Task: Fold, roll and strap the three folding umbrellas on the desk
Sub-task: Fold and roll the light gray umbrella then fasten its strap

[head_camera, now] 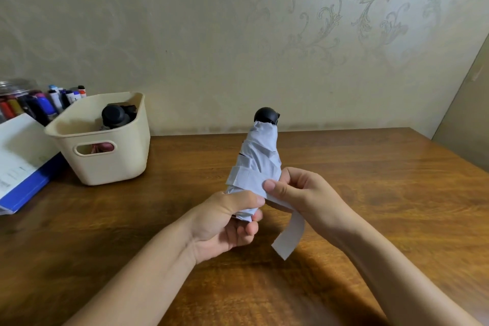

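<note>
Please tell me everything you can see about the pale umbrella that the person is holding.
The umbrella is folded, its pale grey-blue cloth rolled in overlapping pleats. A round black cap tops it. It is held above the wooden desk, tilted, cap pointing up and away. The left hand grips its lower end; the right hand pinches its strap against the roll. The strap's free end hangs loose, not yet fastened.
</note>
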